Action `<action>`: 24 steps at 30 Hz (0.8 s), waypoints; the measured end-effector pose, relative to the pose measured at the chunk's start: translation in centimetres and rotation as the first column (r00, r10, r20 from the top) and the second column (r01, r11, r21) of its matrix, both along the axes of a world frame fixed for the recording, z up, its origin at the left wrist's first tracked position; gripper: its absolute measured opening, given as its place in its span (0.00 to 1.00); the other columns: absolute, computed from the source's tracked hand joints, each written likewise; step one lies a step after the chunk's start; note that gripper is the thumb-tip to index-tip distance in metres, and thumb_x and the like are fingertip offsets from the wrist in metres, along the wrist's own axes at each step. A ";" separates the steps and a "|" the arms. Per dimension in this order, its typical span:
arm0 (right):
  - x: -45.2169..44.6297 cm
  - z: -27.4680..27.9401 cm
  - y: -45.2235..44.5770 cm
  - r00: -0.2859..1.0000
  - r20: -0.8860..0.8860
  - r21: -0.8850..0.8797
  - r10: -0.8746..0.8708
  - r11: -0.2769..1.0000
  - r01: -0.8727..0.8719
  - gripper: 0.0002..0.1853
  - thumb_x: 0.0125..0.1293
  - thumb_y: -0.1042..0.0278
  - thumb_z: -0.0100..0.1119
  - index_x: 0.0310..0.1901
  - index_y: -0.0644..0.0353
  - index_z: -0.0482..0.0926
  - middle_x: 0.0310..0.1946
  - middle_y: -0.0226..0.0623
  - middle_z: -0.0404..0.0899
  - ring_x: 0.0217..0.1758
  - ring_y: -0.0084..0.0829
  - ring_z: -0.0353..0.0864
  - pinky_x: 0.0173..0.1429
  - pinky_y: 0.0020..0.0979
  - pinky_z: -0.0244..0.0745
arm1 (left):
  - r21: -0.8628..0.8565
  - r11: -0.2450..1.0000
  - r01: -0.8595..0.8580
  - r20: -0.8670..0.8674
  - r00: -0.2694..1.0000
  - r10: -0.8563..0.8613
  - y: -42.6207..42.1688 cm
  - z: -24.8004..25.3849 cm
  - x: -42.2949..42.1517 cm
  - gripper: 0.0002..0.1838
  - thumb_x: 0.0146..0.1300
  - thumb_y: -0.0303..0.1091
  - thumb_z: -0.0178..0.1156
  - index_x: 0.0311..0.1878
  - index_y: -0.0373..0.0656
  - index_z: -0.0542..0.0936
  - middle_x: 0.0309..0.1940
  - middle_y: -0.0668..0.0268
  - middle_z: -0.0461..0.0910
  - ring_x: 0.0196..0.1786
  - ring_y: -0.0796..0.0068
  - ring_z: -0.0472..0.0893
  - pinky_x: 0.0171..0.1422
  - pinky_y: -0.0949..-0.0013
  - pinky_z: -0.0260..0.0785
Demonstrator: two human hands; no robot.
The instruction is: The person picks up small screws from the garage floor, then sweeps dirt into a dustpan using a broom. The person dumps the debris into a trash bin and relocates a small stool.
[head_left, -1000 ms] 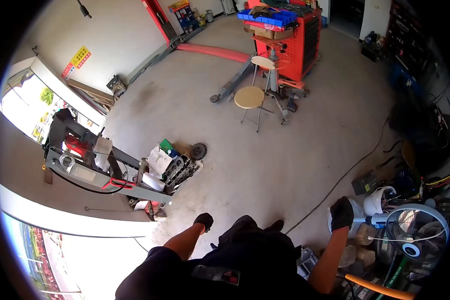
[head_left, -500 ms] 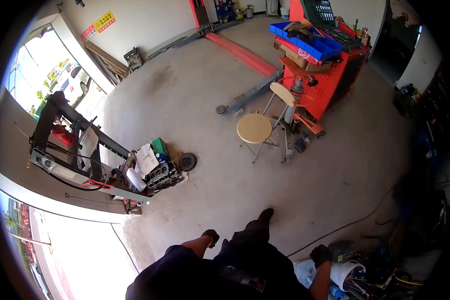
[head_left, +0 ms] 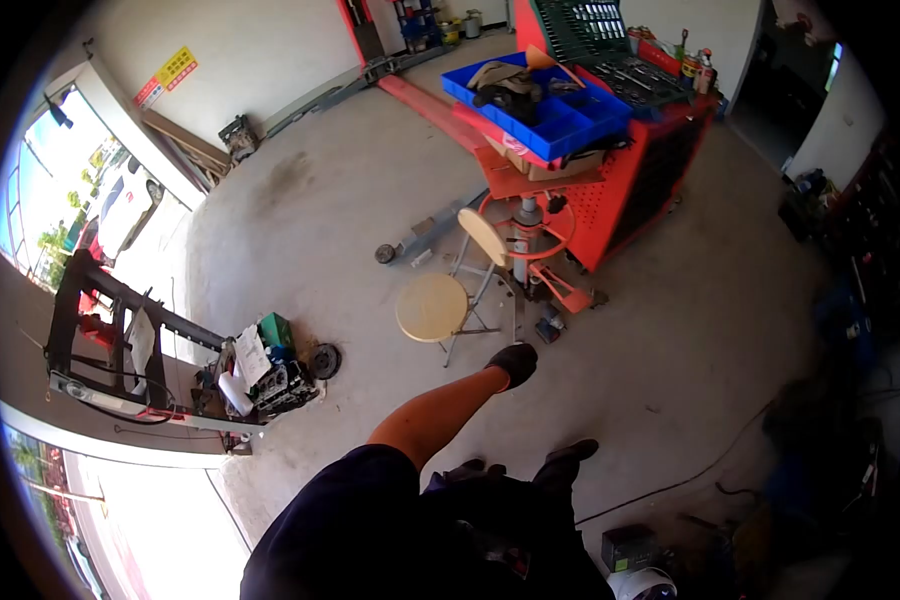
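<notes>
My left hand (head_left: 515, 367) wears a dark glove and is stretched out forward at the end of my bare forearm. Its fingers merge into one dark shape, so I cannot make out whether they are curled. Around it, the closest things are a folding chair (head_left: 431, 308) with a round tan seat and a small dark object (head_left: 549, 326) on the floor. Further ahead stands a red tool cart (head_left: 642, 185), carrying a blue divided tray (head_left: 570, 125) and an opened green socket set (head_left: 635, 85). My right hand is out of the picture.
A grey lift arm (head_left: 425, 236) lies on the floor behind the chair. Engine parts (head_left: 283, 387) and a black round disc (head_left: 324, 361) sit at left by a lift post (head_left: 120, 300). A cable (head_left: 685, 480) crosses the floor at right, near a dark box (head_left: 629, 549).
My left arm has swung up and forward from beside my body. My right hand has left the view. The cart and chair appear closer and further left as I step forward.
</notes>
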State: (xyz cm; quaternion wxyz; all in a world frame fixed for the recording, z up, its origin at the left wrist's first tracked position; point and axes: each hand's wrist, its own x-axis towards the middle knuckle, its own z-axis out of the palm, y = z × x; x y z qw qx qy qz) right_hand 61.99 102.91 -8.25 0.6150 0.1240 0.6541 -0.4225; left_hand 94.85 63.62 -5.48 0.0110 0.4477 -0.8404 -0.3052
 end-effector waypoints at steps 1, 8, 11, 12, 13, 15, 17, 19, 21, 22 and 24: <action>-2.4 -0.4 -0.5 1.000 0.001 0.003 -0.009 1.000 0.009 0.10 0.61 0.64 0.48 0.23 0.48 0.64 0.20 0.34 0.64 0.22 0.34 0.65 0.29 0.43 0.66 | 0.179 0.977 -0.114 -0.041 0.992 0.123 0.0 -0.4 -1.3 0.12 0.62 0.35 0.51 0.39 0.40 0.82 0.40 0.55 0.82 0.44 0.55 0.82 0.48 0.58 0.75; -19.5 -3.3 -4.4 0.994 0.100 0.023 -0.054 0.998 0.052 0.10 0.63 0.64 0.45 0.23 0.47 0.63 0.20 0.34 0.62 0.23 0.35 0.64 0.30 0.45 0.65 | 0.564 0.688 -0.456 0.540 0.835 0.111 8.0 -9.3 3.3 0.12 0.64 0.32 0.51 0.38 0.38 0.84 0.36 0.56 0.85 0.38 0.61 0.85 0.44 0.57 0.79; -27.7 -4.9 -9.5 0.983 0.174 -0.124 -0.048 0.990 0.071 0.10 0.63 0.64 0.44 0.23 0.46 0.62 0.19 0.34 0.61 0.23 0.35 0.63 0.31 0.46 0.65 | 0.638 0.520 -0.568 0.607 0.786 0.113 9.7 -8.5 3.2 0.12 0.65 0.32 0.52 0.38 0.37 0.84 0.35 0.56 0.86 0.36 0.63 0.86 0.43 0.57 0.80; -30.8 -5.4 -12.4 0.977 0.199 -0.213 -0.073 0.970 0.116 0.10 0.64 0.65 0.43 0.23 0.46 0.62 0.19 0.34 0.61 0.23 0.35 0.63 0.31 0.46 0.65 | 0.623 0.260 -0.738 0.617 0.668 0.417 9.1 -8.2 2.3 0.14 0.66 0.32 0.47 0.40 0.34 0.81 0.35 0.50 0.84 0.36 0.55 0.85 0.41 0.50 0.79; -34.3 -6.7 -15.7 0.972 0.219 -0.329 -0.087 0.931 0.157 0.10 0.66 0.64 0.44 0.25 0.46 0.64 0.21 0.35 0.65 0.24 0.36 0.68 0.32 0.46 0.69 | 0.608 -0.038 -0.793 0.618 0.443 0.650 7.3 -8.0 0.5 0.16 0.68 0.33 0.43 0.41 0.31 0.77 0.35 0.44 0.82 0.35 0.47 0.84 0.38 0.43 0.78; -34.3 3.4 -25.1 0.933 -0.100 -0.125 -0.346 0.934 0.334 0.04 0.63 0.67 0.54 0.32 0.52 0.69 0.23 0.35 0.72 0.21 0.37 0.71 0.28 0.43 0.73 | 0.565 0.380 -0.733 0.482 0.666 0.569 3.7 -6.7 -3.8 0.14 0.67 0.32 0.44 0.39 0.31 0.76 0.32 0.45 0.81 0.30 0.46 0.83 0.32 0.44 0.78; -37.3 2.9 -29.6 0.957 -0.157 -0.271 -0.244 0.942 0.196 0.15 0.62 0.62 0.62 0.49 0.57 0.75 0.32 0.41 0.81 0.29 0.40 0.81 0.35 0.48 0.82 | 0.611 0.373 -0.698 0.347 0.660 0.666 -2.5 -7.7 -10.0 0.10 0.65 0.31 0.49 0.38 0.36 0.78 0.27 0.51 0.80 0.25 0.53 0.82 0.27 0.51 0.76; -39.1 3.6 -34.7 0.978 -0.203 -0.194 -0.042 0.981 0.002 0.12 0.62 0.61 0.63 0.43 0.56 0.77 0.30 0.40 0.80 0.28 0.38 0.81 0.35 0.46 0.81 | 0.709 0.169 -0.685 0.265 0.480 0.836 -9.4 -6.2 -18.1 0.06 0.63 0.31 0.56 0.39 0.43 0.81 0.20 0.58 0.79 0.22 0.62 0.81 0.23 0.59 0.73; -41.1 1.0 -37.4 0.976 -0.202 -0.148 0.078 0.983 -0.110 0.06 0.62 0.62 0.59 0.32 0.54 0.76 0.24 0.37 0.78 0.24 0.36 0.78 0.29 0.41 0.76 | 0.776 0.251 -0.578 -0.013 0.383 0.923 -15.9 -2.5 -28.5 0.07 0.63 0.29 0.54 0.42 0.43 0.79 0.20 0.58 0.76 0.19 0.60 0.77 0.21 0.59 0.71; -43.0 -0.9 -37.9 0.967 -0.193 -0.125 0.167 0.973 -0.193 0.06 0.59 0.62 0.59 0.30 0.53 0.76 0.23 0.37 0.78 0.24 0.37 0.78 0.30 0.41 0.75 | 0.797 0.328 -0.506 -0.084 0.445 0.892 -18.9 -1.4 -33.0 0.08 0.63 0.29 0.53 0.44 0.42 0.78 0.22 0.58 0.76 0.19 0.60 0.77 0.20 0.60 0.71; -48.7 -5.9 -37.4 0.843 -0.242 -0.125 0.481 0.846 -0.518 0.06 0.55 0.62 0.59 0.25 0.53 0.76 0.22 0.38 0.78 0.25 0.38 0.78 0.31 0.39 0.74 | 0.940 0.237 -0.245 -0.115 0.428 0.897 -27.4 0.0 -41.6 0.10 0.62 0.28 0.53 0.46 0.41 0.76 0.23 0.58 0.77 0.19 0.61 0.76 0.19 0.62 0.69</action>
